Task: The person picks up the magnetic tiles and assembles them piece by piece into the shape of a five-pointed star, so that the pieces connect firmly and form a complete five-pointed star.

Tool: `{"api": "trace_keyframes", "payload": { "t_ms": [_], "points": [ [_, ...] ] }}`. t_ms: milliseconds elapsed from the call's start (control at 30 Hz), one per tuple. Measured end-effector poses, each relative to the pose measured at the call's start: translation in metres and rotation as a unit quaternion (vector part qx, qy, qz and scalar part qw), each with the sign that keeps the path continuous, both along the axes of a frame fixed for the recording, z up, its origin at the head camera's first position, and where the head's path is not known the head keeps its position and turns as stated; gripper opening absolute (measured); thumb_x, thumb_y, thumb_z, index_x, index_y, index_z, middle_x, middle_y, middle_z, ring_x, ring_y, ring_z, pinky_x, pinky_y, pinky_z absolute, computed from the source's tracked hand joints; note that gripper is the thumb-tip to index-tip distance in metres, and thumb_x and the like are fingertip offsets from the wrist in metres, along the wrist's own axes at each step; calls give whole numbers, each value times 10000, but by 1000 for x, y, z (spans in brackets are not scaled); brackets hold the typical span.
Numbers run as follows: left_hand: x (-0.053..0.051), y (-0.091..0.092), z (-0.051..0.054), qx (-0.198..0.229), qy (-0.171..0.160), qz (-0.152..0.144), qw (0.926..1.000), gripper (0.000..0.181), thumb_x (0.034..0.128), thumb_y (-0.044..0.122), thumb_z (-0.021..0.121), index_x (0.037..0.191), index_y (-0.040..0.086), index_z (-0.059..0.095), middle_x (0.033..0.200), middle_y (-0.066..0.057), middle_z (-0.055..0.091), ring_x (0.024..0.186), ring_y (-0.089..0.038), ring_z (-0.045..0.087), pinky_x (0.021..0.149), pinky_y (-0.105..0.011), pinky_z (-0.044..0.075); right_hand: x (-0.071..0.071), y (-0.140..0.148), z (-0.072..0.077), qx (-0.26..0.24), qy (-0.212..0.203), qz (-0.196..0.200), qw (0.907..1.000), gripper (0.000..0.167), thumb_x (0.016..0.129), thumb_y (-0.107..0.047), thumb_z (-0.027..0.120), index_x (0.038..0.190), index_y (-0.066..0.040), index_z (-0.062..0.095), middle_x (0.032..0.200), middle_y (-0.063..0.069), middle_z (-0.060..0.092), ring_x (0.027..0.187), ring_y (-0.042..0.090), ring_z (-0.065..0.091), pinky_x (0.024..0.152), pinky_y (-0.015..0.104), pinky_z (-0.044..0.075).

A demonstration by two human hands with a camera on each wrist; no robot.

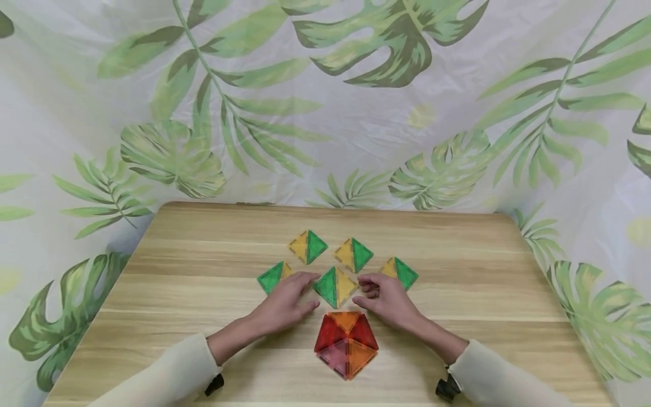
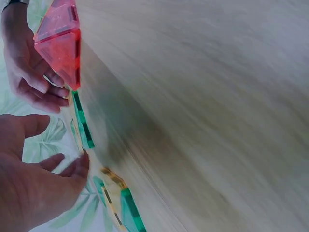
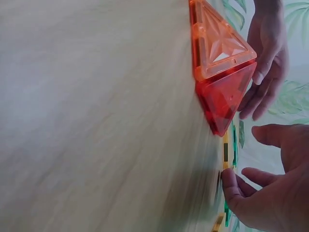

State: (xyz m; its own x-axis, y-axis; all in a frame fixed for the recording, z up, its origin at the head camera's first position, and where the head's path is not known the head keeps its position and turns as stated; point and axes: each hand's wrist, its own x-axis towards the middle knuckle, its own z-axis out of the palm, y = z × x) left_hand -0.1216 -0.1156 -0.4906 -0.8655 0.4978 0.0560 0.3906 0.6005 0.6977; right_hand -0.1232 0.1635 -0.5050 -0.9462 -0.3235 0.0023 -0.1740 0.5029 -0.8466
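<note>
"What is the left hand (image 1: 287,302) holding?"

"Nothing. Its fingers are loosely extended, with the tips just beside the middle diamond (image 1: 335,287), which lies to their right. I can't tell whether they touch it."

"And the right hand (image 1: 390,298)?"

"Relaxed too, fingers slightly bent, thumb apart, grasping nothing. That same diamond is just left of its fingertips, flat on the table (image 1: 178,282), green half toward the left hand, yellow half toward the right. Contact there is unclear as well."

"What else is around them?"

"The left diamond (image 1: 270,277) is partly covered by the left hand, and the right diamond (image 1: 407,275) partly by the right. Beyond the left fingertips is the back-left diamond (image 1: 308,247); beyond the right ones, the back-right diamond (image 1: 354,254)."

"Anything closer to the wrists?"

"A pentagon (image 1: 346,345) of red, orange and pinkish triangles, between the hands and nearer the person than the fingertips."
</note>
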Motion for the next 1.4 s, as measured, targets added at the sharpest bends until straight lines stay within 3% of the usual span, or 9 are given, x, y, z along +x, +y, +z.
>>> {"api": "trace_keyframes", "payload": {
  "t_ms": [167,400,733,933,1200,1400],
  "points": [
    [3,8,-2,-82,-372,-12,9993,601,976,139,761,1487,-73,529,1496,-243,577,1414,-421,514,1208,-577,387,0,-7,1,67,-20,-175,9998,461,901,-99,844,1290,92,688,1144,199,752,968,252,748,832,307,635],
    [4,14,1,-139,-413,79,9990,562,984,150,754,1463,-70,559,1459,-241,607,1360,-419,543,1156,-579,444,1,-13,5,-5,-204,-383,9991,446,902,-46,826,1297,99,679,1173,224,738,1017,315,753,871,357,638],
    [-4,20,-2,580,-847,575,9931,498,988,52,725,1446,-74,577,1436,-260,600,1342,-417,572,1122,-535,495,-2,-19,6,-94,-437,-658,9968,365,884,-25,833,1230,38,735,1111,149,756,998,261,744,853,318,635],
    [-14,22,-4,1302,-1168,518,9832,429,983,-81,651,1406,-107,585,1394,-275,580,1272,-415,622,1067,-451,551,-3,-19,4,-286,-606,-711,9952,355,880,-9,826,1222,35,741,1119,153,760,995,244,734,857,306,632],
    [-24,26,-9,1231,-1356,741,9803,391,958,-125,647,1303,45,718,1407,-148,658,1311,-374,612,1090,-521,523,-2,-19,4,-553,-684,-611,9943,342,897,-4,804,1229,41,734,1142,170,749,1020,262,727,880,297,625],
    [-27,28,-10,1605,-1726,739,9690,419,963,-153,625,1316,56,710,1437,-157,649,1362,-397,585,1109,-517,511,-2,-16,1,-718,-744,-568,9930,332,927,-27,790,1246,39,725,1198,185,732,1058,294,721,900,313,620]
  ]
}}
